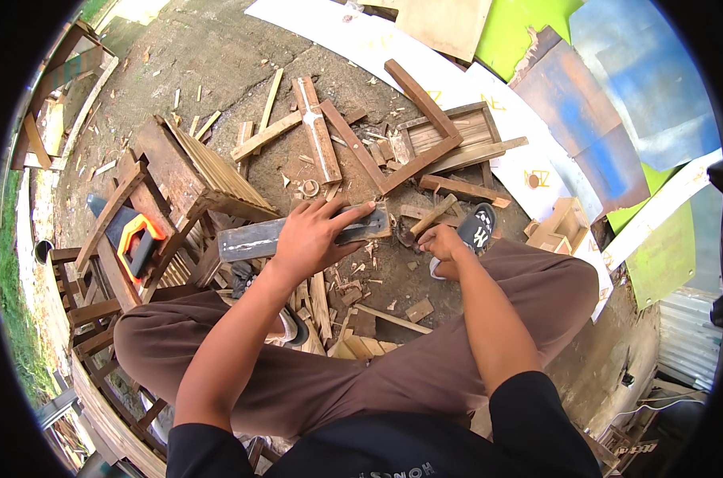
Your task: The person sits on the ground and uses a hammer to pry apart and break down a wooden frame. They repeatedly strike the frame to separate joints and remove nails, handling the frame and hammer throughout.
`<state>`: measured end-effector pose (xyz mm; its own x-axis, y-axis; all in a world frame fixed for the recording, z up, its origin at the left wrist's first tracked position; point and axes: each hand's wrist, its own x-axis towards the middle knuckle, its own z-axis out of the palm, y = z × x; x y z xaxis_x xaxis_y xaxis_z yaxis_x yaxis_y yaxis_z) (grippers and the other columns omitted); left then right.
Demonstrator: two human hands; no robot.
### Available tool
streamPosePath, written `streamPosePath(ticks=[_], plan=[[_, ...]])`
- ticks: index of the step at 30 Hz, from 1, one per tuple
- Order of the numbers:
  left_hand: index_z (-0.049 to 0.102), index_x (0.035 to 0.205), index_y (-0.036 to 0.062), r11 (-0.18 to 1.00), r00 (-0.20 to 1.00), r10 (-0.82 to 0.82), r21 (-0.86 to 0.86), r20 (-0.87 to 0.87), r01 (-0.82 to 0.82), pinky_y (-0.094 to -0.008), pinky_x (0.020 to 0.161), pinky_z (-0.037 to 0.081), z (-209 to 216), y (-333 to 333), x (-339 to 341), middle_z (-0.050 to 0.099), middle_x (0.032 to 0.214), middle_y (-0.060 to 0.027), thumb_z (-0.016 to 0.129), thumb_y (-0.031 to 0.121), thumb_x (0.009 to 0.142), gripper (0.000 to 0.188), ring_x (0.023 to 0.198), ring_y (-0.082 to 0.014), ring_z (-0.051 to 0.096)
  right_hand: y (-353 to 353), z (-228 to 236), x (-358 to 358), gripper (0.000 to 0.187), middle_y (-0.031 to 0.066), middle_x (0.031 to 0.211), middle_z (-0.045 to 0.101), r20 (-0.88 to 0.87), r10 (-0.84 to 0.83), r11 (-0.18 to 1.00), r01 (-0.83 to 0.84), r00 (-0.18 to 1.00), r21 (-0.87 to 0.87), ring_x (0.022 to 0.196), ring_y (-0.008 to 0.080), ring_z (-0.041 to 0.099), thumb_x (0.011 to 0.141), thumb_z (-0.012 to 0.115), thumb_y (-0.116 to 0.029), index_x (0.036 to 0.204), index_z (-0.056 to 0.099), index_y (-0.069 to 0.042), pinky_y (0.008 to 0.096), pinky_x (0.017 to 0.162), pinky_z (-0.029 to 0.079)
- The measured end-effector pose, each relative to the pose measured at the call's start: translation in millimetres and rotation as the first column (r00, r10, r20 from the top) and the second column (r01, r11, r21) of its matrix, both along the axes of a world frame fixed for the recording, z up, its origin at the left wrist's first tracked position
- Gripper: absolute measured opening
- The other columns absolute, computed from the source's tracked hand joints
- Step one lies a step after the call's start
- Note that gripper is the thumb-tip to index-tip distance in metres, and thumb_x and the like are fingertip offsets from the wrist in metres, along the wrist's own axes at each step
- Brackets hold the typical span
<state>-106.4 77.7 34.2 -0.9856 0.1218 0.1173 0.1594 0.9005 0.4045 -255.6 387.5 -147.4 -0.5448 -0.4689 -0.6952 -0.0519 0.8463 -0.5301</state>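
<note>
My left hand (318,237) lies over a dark grey wooden plank (248,241), gripping it across its width with the thumb on the near side and the fingers over the far edge. The plank lies crosswise in front of my knees, its worn right end bare wood. Just past that end is a hammer-like tool with a wooden handle (435,217), its dark head low on the left. Beside it, my right hand (446,245) is closed, fingertips pinched together near the tool's head. What those fingers hold, if anything, is too small to make out.
An orange-and-black-handled saw (138,243) rests on a wooden frame at left, beside a wooden box (178,171). Ahead lie an L-shaped brown frame (425,163), a white-streaked board (318,131) and scattered offcuts. White, green and blue sheets (640,80) line the right.
</note>
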Motion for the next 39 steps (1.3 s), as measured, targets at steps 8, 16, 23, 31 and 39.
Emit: streamPosePath(ticks=[8,16,23,31,39], plan=[[0.07,0.142,0.0253,0.999,0.999,0.043,0.031,-0.016,-0.042,-0.0414,0.092,0.055,3.7,3.4,3.2,0.072,0.12,-0.0049,0.084,0.043,0.088,0.058,0.105,-0.0288,0.068,-8.3,-89.0,49.8,0.018,0.0126,0.094,0.082,-0.001,-0.272,0.958,0.27,0.962,0.098,0.083,0.0188,0.076,0.089,0.083,-0.01,0.106,0.085,-0.007,0.0338,0.079,0.059],[0.073,0.137,0.0209,0.997,0.998,0.064,0.046,0.007,-0.064,-0.0396,0.088,0.053,6.1,3.4,-0.6,0.074,0.121,-0.0044,0.088,0.039,0.082,0.06,0.1,-0.0281,0.068,-37.6,-94.0,83.6,0.041,0.0166,0.119,0.078,-0.086,-0.394,0.906,0.402,0.915,0.131,0.109,0.0314,0.076,0.095,0.071,-0.013,0.135,0.076,-0.022,0.046,0.097,0.059],[0.074,0.134,0.0173,0.994,0.997,0.076,0.08,0.031,-0.078,-0.0405,0.087,0.053,6.8,-1.5,-8.6,0.074,0.123,-0.0062,0.09,0.035,0.08,0.059,0.099,-0.0297,0.067,-33.2,-106.1,94.0,0.073,0.0146,0.144,0.063,-0.139,0.211,0.927,-0.153,0.968,0.343,0.13,0.0373,0.064,0.094,0.066,-0.007,0.162,0.047,-0.026,0.0474,0.108,0.054],[0.074,0.134,0.0158,0.992,0.995,0.077,0.092,0.066,-0.083,-0.0407,0.089,0.053,9.1,-2.5,-10.4,0.074,0.123,-0.0065,0.09,0.033,0.079,0.059,0.102,-0.0296,0.068,-15.0,-118.9,116.8,0.016,0.0153,0.126,0.073,-0.236,-0.228,0.929,0.284,0.945,0.237,0.114,0.0349,0.072,0.096,0.07,-0.011,0.109,0.079,-0.01,0.0474,0.097,0.057],[0.075,0.132,0.0153,0.991,0.995,0.082,0.105,0.058,-0.088,-0.0411,0.088,0.053,7.6,-2.5,-11.5,0.074,0.122,-0.0066,0.091,0.032,0.077,0.06,0.102,-0.0301,0.068,-22.2,-133.4,124.2,0.018,0.0109,0.099,0.079,-0.289,-0.68,0.675,0.729,0.674,0.115,0.097,0.034,0.075,0.094,0.076,-0.009,0.111,0.08,-0.011,0.0453,0.086,0.058]])
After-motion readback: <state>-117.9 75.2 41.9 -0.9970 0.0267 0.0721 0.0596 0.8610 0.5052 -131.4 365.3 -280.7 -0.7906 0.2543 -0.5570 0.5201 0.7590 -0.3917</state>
